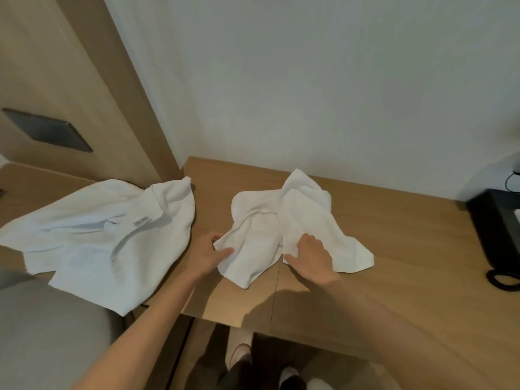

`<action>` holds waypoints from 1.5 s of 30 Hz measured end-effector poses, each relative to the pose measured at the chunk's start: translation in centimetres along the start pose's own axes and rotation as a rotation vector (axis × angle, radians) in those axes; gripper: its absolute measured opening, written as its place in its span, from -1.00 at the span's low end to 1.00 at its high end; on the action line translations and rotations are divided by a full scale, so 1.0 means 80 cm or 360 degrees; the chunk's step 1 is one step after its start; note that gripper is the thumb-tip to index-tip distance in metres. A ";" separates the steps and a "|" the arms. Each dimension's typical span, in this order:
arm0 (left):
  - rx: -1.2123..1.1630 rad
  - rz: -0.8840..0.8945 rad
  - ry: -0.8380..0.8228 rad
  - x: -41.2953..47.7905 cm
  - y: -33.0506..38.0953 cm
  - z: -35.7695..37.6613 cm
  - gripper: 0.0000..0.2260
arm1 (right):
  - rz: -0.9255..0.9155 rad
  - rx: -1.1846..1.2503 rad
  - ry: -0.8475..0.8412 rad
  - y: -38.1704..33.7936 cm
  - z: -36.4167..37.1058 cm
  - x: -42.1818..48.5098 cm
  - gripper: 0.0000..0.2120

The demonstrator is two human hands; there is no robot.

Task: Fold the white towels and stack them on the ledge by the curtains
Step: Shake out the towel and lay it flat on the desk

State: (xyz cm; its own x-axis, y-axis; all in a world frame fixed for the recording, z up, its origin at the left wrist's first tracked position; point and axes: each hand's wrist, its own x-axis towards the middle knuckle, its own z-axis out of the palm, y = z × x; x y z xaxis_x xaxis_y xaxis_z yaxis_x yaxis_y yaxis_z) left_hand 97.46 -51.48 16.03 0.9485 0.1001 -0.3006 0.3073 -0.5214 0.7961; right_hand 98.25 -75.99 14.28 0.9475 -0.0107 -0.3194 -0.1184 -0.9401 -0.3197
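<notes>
A small white towel [284,220] lies crumpled on the wooden desk [394,249] near its front edge. My left hand [209,251] pinches the towel's left corner, thumb on top of the cloth. My right hand [312,257] grips the lower edge of the towel's right half, with the fingers curled into the fabric. A larger white towel [107,235] lies rumpled to the left, spread over the lower wooden ledge [33,187] and hanging past its front edge.
A black telephone [498,229] with a coiled cord stands at the desk's right end. A white wall runs behind the desk, and a wooden panel with a dark plate [47,130] rises at the left. Grey upholstery [42,333] fills the lower left.
</notes>
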 end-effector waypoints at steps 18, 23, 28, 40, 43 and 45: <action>-0.0587 0.0429 0.0258 0.041 0.167 -0.048 -0.86 | -0.0316 0.1642 0.0085 -0.064 -0.209 -0.008 -0.73; -0.0821 0.0544 0.0037 0.041 0.221 -0.045 -0.85 | -0.0681 0.1028 0.0044 -0.061 -0.259 -0.029 -0.86; -0.0829 0.0495 -0.0027 0.028 0.209 -0.026 -0.84 | -0.0799 0.0199 0.0339 -0.043 -0.227 -0.037 -0.85; -0.0980 0.0480 -0.0146 0.008 0.206 -0.025 -0.87 | -0.0791 0.1459 0.0218 -0.114 -0.272 -0.058 -0.92; -0.1045 0.0428 -0.0154 0.006 0.205 -0.025 -0.87 | -0.0749 0.0989 -0.0033 -0.112 -0.260 -0.056 -0.90; -0.1123 0.0376 -0.0218 0.005 0.201 -0.025 -0.86 | -0.0779 0.0735 0.0008 -0.104 -0.252 -0.051 -0.92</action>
State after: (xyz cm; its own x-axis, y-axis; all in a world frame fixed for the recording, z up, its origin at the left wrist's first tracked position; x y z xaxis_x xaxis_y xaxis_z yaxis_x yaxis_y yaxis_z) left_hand 102.94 -58.10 29.73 0.9914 -0.0770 -0.1058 0.1168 0.1551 0.9810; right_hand 101.34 -75.02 36.23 0.9256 0.3768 -0.0367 0.2114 -0.5950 -0.7755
